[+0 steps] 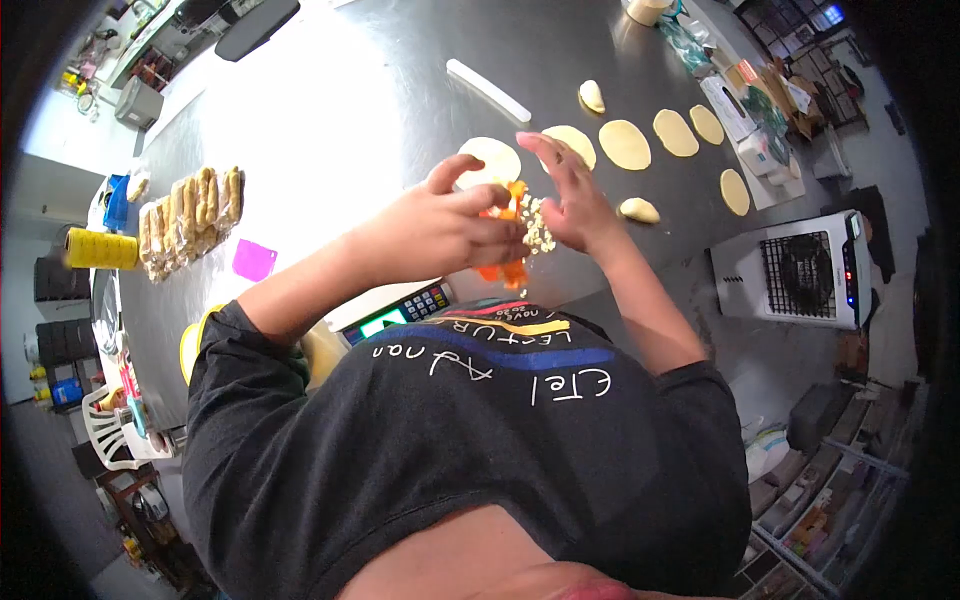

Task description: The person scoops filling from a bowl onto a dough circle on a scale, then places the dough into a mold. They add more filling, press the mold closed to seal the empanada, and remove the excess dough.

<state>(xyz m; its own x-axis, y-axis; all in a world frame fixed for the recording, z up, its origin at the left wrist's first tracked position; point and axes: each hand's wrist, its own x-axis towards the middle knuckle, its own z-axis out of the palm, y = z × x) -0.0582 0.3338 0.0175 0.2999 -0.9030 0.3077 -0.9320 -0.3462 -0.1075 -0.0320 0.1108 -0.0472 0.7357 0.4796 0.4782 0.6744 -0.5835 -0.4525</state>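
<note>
My left hand [450, 228] curls over an orange item [507, 274], its fingers across it; the item's kind is partly hidden. Small pale crumbly pieces [538, 228] show between my hands. My right hand [578, 200] is open beside them, fingers stretched out above a flat dough round [570, 146]. Another dough round [489, 158] lies just beyond my left hand. Folded dough pieces, one near my right wrist [639, 210] and one farther off [592, 96], rest on the metal table. A white rolling pin [488, 90] lies beyond the rounds.
More dough rounds [625, 145] line the right side. A scale [398, 316] sits close to my body. Left are a pink scraper [255, 260], bagged bread sticks [192, 222] and a yellow roll [100, 248]. Boxes [755, 135] edge the table; a white appliance [790, 270] stands right.
</note>
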